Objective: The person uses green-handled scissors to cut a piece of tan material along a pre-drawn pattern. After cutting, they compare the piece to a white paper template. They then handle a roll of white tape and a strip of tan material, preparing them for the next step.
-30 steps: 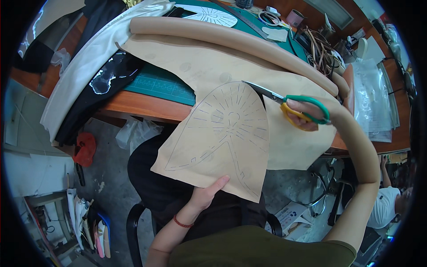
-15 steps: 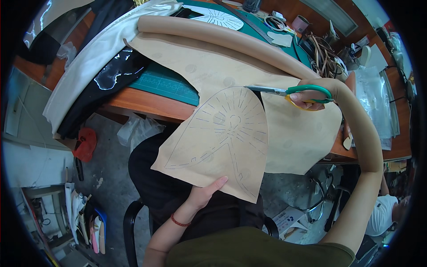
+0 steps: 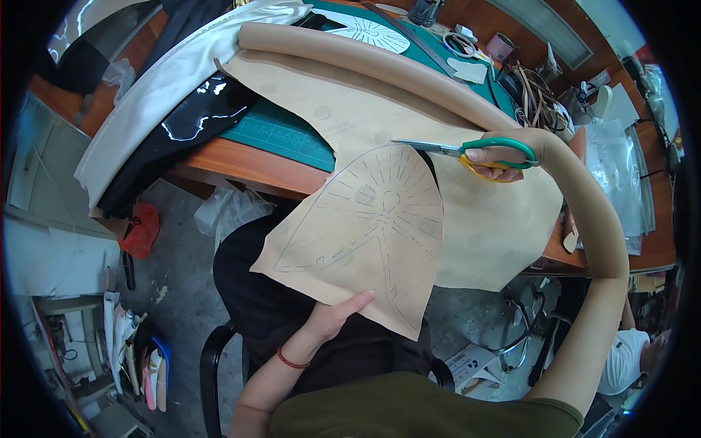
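Note:
A tan leather sheet (image 3: 285, 244), pale back upward, hangs from the table edge over my lap. Its drawn outline is rounded at the top, with rays of short dashes and two legs below. My left hand (image 3: 337, 315) pinches its lower edge, thumb on top and fingers hidden underneath. My right hand (image 3: 502, 159) grips scissors (image 3: 427, 147) with green and yellow handles. The blades point left across the top of the outline and look nearly closed. A narrow cut runs down the outline's right side, beside the rest of the sheet (image 3: 496, 233).
The sheet's far side curls into a long roll (image 3: 365, 67) on a green cutting mat (image 3: 274, 135). White and black material lies at left. Behind are a ray-marked paper template (image 3: 372, 35), a ruler (image 3: 412, 40) and leather strips (image 3: 537, 95). Another person (image 3: 628, 358) is at lower right.
My right hand and the scissors have moved a little left along the curve, and the cut reaches farther. My left hand keeps its hold. The whole view has shifted slightly.

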A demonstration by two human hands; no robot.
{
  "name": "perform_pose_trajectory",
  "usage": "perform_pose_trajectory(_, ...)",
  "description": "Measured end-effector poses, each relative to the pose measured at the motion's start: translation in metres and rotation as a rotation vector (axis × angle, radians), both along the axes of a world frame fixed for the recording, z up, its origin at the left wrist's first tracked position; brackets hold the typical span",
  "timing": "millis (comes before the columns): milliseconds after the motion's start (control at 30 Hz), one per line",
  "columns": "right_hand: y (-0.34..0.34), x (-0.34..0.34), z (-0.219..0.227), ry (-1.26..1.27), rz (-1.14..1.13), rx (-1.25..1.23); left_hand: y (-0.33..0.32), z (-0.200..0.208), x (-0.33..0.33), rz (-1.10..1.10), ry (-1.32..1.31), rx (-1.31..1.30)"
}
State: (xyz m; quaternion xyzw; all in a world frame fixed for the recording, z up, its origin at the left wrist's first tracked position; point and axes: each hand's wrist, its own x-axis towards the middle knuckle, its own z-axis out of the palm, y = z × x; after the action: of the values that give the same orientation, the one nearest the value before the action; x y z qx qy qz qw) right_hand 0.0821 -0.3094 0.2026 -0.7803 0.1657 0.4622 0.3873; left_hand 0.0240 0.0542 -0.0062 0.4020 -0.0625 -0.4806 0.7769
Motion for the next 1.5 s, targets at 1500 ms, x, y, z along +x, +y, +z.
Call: perform_pose_trajectory(1500, 0.11, -0.021, -0.024, -0.644, 0.209, -0.335, 0.107, 0.029, 0.058, -0.167, -0.285, 0.09)
